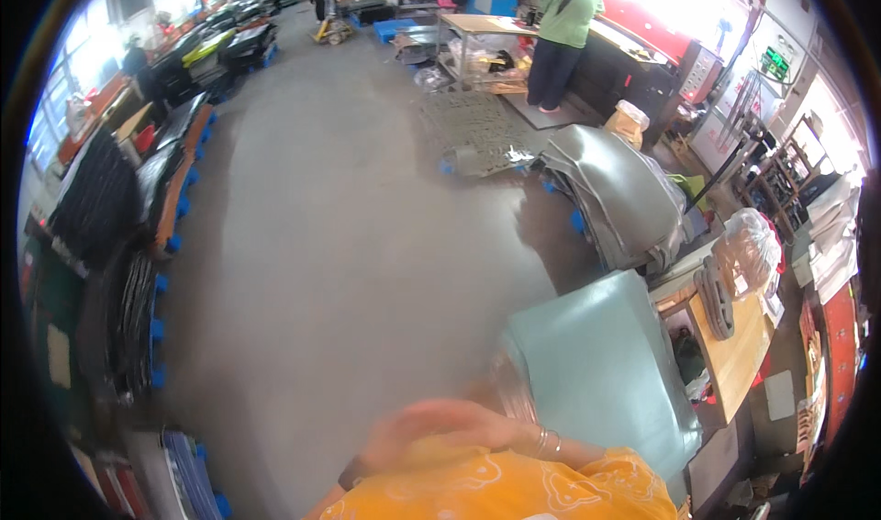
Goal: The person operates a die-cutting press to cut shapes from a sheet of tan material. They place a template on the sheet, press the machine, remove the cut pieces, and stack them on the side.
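Observation:
My two hands meet low in the picture, right in front of my orange patterned shirt (514, 488), and both are smeared by motion. My right hand (450, 421) lies across the top, with thin bangles on its wrist. My left hand (390, 451) sits under it, a dark band on its wrist. The blur hides whether either holds anything. Just right of them is a stack of pale green sheets (606, 364), with a blurred translucent shape (509, 382) at its near edge.
Grey concrete floor (340, 245) stretches ahead. Black sheet stacks on blue pallets (119, 217) line the left side. A heap of grey sheets (615, 190), a wooden table (739, 359) and a plastic bag (752, 245) stand on the right. A person in a green top (569, 15) works far off.

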The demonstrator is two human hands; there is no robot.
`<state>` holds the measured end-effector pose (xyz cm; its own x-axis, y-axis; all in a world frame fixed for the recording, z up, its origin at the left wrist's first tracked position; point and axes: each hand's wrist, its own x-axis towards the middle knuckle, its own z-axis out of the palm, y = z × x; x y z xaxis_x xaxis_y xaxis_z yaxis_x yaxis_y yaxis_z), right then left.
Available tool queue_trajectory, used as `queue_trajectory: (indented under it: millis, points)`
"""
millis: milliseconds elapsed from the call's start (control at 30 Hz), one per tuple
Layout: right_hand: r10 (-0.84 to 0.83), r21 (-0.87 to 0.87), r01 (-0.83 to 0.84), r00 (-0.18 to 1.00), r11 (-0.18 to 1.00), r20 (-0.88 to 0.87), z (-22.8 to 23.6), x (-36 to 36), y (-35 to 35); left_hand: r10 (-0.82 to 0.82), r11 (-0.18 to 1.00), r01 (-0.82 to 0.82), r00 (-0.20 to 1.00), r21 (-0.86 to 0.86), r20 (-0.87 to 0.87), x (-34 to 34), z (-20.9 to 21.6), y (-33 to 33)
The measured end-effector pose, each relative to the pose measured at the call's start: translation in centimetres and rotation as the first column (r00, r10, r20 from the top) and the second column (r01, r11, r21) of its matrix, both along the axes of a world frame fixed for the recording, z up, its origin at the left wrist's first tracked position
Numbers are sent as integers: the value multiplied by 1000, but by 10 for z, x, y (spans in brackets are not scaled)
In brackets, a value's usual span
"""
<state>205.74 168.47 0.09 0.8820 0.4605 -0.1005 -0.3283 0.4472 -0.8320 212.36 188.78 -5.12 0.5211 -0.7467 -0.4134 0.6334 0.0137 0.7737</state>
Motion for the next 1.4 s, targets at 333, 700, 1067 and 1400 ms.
queue_trajectory:
  millis: [333,700,1067,1400]
  points:
    - [-323,-188,315,946,930,-17,-32,322,-177,-472,881,473,878,-2,81,384,-35,-224]
    - [-698,-36,704,695,709,-173,15,484,-567,-698,676,737,636,9,329,595,23,-675]
    - [-779,-311,725,621,614,-91,15,682,-924,-786,576,789,460,216,414,820,-1,-1033]
    - [-779,-367,720,627,589,-21,8,772,-1209,-747,665,613,535,426,396,913,6,-1292]
